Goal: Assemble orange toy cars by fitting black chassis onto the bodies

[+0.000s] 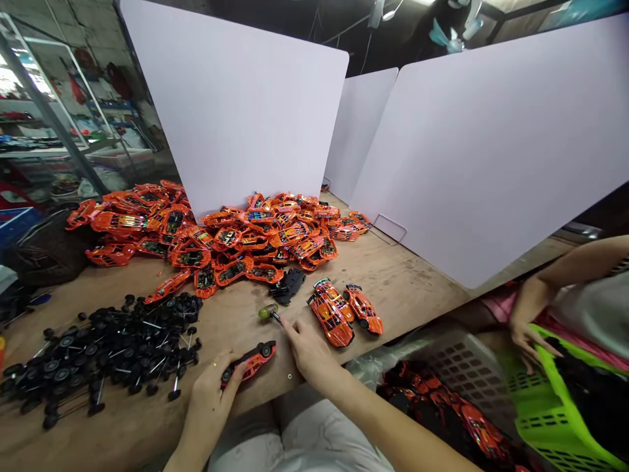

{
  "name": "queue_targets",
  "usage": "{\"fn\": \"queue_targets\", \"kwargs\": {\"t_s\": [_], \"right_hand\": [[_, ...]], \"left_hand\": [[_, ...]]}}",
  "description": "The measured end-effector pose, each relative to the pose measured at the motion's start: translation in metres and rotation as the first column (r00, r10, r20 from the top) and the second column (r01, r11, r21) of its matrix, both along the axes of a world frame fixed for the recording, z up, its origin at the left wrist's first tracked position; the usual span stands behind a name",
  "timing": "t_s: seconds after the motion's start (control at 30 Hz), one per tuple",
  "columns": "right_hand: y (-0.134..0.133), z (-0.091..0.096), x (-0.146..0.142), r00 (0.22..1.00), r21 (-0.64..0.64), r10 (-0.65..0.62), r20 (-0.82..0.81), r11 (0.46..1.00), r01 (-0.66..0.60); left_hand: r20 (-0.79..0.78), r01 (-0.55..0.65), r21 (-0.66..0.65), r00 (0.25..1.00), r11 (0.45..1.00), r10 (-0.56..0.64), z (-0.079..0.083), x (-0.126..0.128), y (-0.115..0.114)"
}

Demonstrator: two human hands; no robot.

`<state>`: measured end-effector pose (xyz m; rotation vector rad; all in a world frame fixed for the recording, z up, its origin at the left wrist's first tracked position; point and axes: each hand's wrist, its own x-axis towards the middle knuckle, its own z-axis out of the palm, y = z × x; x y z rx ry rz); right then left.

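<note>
My left hand (212, 387) is closed around an orange-red toy car (253, 362), which lies tilted on its side near the table's front edge with black wheels showing. My right hand (310, 351) is closed on a small hammer (268, 313) with a yellow-green head and a short metal shaft; its grip is hidden in the palm. Just right of that hand sit a large orange toy car (331, 314) and another orange car (363, 311). A black chassis piece (289, 286) lies beyond the hammer. Black wheels on metal axles (122, 347) are heaped to the left.
A big pile of orange car bodies (275, 236) covers the back of the wooden table (403, 282). White partition panels (246, 98) stand behind. At right, another person's hand (528, 341) touches a green basket (545, 419); a container of red-orange parts (457, 406) sits below the table edge.
</note>
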<state>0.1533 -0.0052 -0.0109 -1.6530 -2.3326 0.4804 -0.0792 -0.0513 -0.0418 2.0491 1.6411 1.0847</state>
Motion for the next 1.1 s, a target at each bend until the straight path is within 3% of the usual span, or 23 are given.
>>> {"fn": "queue_targets", "kwargs": {"t_s": [0.07, 0.13, 0.23, 0.3, 0.47, 0.53, 0.57, 0.63, 0.67, 0.7, 0.77, 0.83, 0.9, 0.93, 1.0, 1.1], "right_hand": [[0.002, 0.006, -0.006, 0.997, 0.108, 0.023, -0.078, 0.994, -0.015], [0.003, 0.011, -0.014, 0.957, 0.206, 0.147, -0.249, 0.974, -0.096], [0.006, 0.011, -0.028, 0.834, 0.187, 0.334, -0.440, 0.942, -0.278], [0.009, 0.006, -0.035, 0.790, 0.134, 0.339, -0.511, 0.939, -0.316], [0.016, -0.010, -0.040, 0.727, 0.077, 0.257, -0.637, 0.959, -0.272], [0.012, -0.016, -0.043, 0.612, -0.022, 0.136, -0.779, 0.970, -0.244], [0.008, -0.019, -0.046, 0.509, -0.101, 0.037, -0.860, 0.965, -0.241], [-0.003, -0.027, -0.053, 0.262, -0.261, -0.183, -0.948, 0.917, -0.303], [-0.009, -0.030, -0.055, 0.172, -0.315, -0.270, -0.947, 0.880, -0.355], [-0.016, -0.032, -0.055, 0.132, -0.348, -0.322, -0.937, 0.851, -0.394], [-0.026, -0.032, -0.050, 0.193, -0.362, -0.311, -0.931, 0.860, -0.360], [-0.030, -0.025, -0.038, 0.363, -0.292, -0.212, -0.907, 0.939, -0.181], [-0.027, -0.013, -0.026, 0.540, -0.100, -0.080, -0.838, 0.995, -0.008], [-0.025, -0.006, -0.021, 0.615, 0.005, -0.006, -0.789, 1.000, 0.016], [-0.018, 0.004, -0.017, 0.712, 0.137, 0.156, -0.684, 0.987, -0.084], [-0.009, 0.006, -0.020, 0.746, 0.108, 0.262, -0.613, 0.962, -0.249]], "left_hand": [[0.013, 0.012, -0.069, 1.000, 0.998, -0.011, 0.006, -0.003, 0.001], [0.042, -0.003, -0.087, 0.999, 0.996, 0.007, 0.010, -0.001, 0.003], [0.114, -0.082, -0.030, 0.990, 0.996, 0.085, 0.010, 0.006, 0.006], [0.149, -0.129, -0.020, 0.980, 0.991, 0.130, 0.007, 0.008, 0.007], [0.270, -0.176, -0.080, 0.944, 0.981, 0.192, -0.001, 0.009, 0.007], [0.408, -0.190, -0.107, 0.887, 0.976, 0.218, -0.001, 0.013, 0.005], [0.480, -0.184, -0.113, 0.850, 0.976, 0.216, 0.000, 0.017, 0.003], [0.567, -0.144, -0.119, 0.802, 0.982, 0.186, 0.006, 0.027, -0.002], [0.568, -0.124, -0.126, 0.804, 0.984, 0.174, 0.009, 0.031, -0.005], [0.542, -0.114, -0.135, 0.823, 0.984, 0.170, 0.013, 0.034, -0.008], [0.443, -0.115, -0.143, 0.881, 0.983, 0.168, 0.021, 0.035, -0.012], [0.327, -0.115, -0.119, 0.933, 0.986, 0.148, 0.026, 0.029, -0.012], [0.226, -0.082, -0.083, 0.969, 0.993, 0.099, 0.026, 0.022, -0.011], [0.189, -0.068, -0.066, 0.979, 0.995, 0.079, 0.025, 0.019, -0.010], [0.153, -0.053, -0.051, 0.986, 0.997, 0.061, 0.020, 0.017, -0.009], [0.171, -0.079, -0.071, 0.981, 0.994, 0.090, 0.011, 0.020, -0.011]]}}
